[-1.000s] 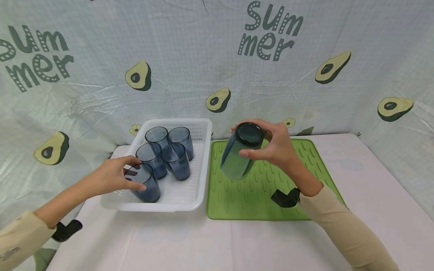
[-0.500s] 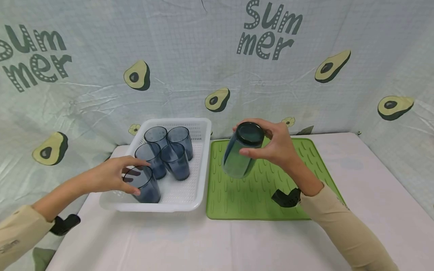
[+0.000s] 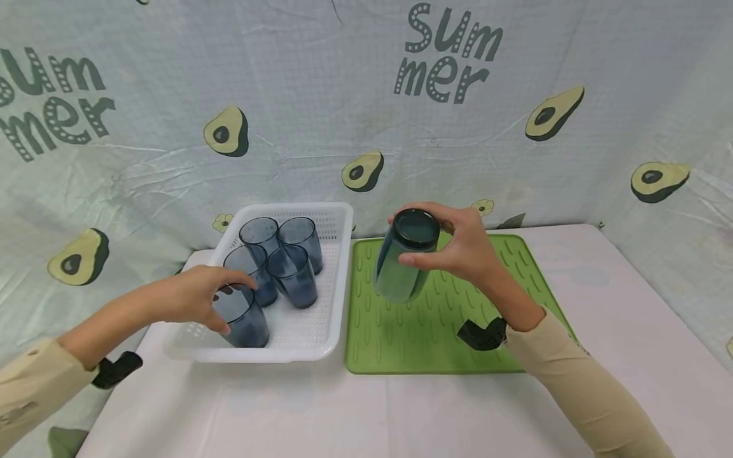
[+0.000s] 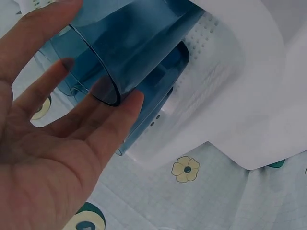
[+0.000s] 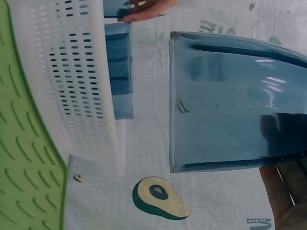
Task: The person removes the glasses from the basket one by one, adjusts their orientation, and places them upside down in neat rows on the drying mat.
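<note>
My right hand [image 3: 458, 243] grips a blue-tinted drinking glass [image 3: 401, 273] near its base, over the green mat [image 3: 458, 343]. The glass is tilted upside down, dark base up and mouth toward lower left. In the right wrist view, this glass [image 5: 225, 100] looks see-through. My left hand [image 3: 197, 296] spans the rim of the nearest tumbler [image 3: 246, 324] in the white basket [image 3: 335, 318], thumb on the near side and fingers beyond. The left wrist view has fingertips [image 4: 134, 100] at this glass's rim [image 4: 103, 72]. More matching glasses [image 3: 293, 280] stand mouth up behind it.
The perforated basket sits left of the ridged mat on a pale tablecloth [image 3: 298, 407]. A cloth backdrop [image 3: 309, 83] printed with avocados rises directly behind both.
My left hand's fingers have shifted along the near tumbler's rim and spread a little wider; that glass stays put. The right hand's glass has tilted slightly. The head view has shifted slightly.
</note>
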A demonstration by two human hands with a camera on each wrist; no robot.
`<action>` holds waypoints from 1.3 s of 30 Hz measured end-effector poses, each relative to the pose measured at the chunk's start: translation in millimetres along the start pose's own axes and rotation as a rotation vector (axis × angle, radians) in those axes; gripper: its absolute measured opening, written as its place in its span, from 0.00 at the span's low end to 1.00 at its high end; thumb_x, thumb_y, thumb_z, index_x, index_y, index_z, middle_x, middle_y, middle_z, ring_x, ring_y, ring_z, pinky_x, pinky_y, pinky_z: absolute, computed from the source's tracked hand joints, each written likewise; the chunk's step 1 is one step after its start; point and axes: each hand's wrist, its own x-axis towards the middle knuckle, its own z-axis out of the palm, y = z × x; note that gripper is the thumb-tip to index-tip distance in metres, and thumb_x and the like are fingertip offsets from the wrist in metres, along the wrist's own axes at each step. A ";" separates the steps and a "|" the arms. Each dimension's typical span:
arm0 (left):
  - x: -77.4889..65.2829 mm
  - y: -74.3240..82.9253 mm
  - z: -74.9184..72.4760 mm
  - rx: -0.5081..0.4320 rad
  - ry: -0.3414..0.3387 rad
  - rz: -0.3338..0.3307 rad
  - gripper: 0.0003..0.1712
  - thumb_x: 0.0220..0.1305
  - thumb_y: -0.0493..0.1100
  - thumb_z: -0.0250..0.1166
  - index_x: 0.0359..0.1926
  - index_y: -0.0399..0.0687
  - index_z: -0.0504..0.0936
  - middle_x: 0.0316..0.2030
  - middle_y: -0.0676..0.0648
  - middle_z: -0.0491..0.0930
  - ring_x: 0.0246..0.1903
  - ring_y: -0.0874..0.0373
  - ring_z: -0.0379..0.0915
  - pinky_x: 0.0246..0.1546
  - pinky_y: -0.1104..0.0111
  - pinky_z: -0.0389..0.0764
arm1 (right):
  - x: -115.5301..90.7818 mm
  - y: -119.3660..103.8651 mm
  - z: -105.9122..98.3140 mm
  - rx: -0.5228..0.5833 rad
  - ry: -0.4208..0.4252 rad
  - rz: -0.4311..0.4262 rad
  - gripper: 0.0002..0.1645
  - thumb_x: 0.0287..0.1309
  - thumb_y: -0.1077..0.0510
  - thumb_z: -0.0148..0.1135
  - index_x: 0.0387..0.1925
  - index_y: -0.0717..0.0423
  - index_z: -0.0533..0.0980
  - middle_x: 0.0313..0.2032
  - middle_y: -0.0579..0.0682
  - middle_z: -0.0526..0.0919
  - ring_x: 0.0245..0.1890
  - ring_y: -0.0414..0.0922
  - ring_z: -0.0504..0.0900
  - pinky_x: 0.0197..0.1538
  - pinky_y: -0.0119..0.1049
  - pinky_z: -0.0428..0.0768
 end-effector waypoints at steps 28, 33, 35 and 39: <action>0.2 -0.1 7.3 0.003 0.074 0.014 0.43 0.38 0.47 0.87 0.59 0.46 0.82 0.55 0.42 0.82 0.55 0.43 0.78 0.47 0.54 0.82 | 1.5 32.1 9.6 -0.076 0.006 0.058 0.33 0.42 0.62 0.82 0.54 0.62 0.83 0.40 0.54 0.89 0.35 0.40 0.88 0.39 0.34 0.86; 0.9 0.7 7.1 0.002 0.071 0.003 0.44 0.38 0.48 0.87 0.59 0.46 0.82 0.55 0.42 0.82 0.55 0.42 0.77 0.47 0.54 0.82 | 3.2 41.0 13.2 -0.097 -0.039 0.055 0.34 0.39 0.63 0.83 0.54 0.61 0.83 0.38 0.52 0.90 0.33 0.40 0.88 0.38 0.33 0.86; 0.9 0.8 7.2 0.001 0.071 0.002 0.44 0.38 0.47 0.87 0.59 0.46 0.82 0.55 0.41 0.81 0.55 0.42 0.78 0.47 0.54 0.82 | 4.2 44.6 14.9 -0.108 -0.065 0.038 0.35 0.38 0.63 0.84 0.53 0.61 0.83 0.37 0.52 0.90 0.33 0.40 0.88 0.38 0.33 0.86; 0.7 0.6 7.6 0.000 0.071 0.000 0.44 0.38 0.47 0.87 0.60 0.46 0.82 0.55 0.41 0.81 0.55 0.42 0.77 0.47 0.54 0.82 | 5.7 50.0 18.4 -0.102 -0.107 0.004 0.35 0.38 0.61 0.84 0.53 0.62 0.84 0.37 0.52 0.90 0.33 0.40 0.89 0.38 0.34 0.86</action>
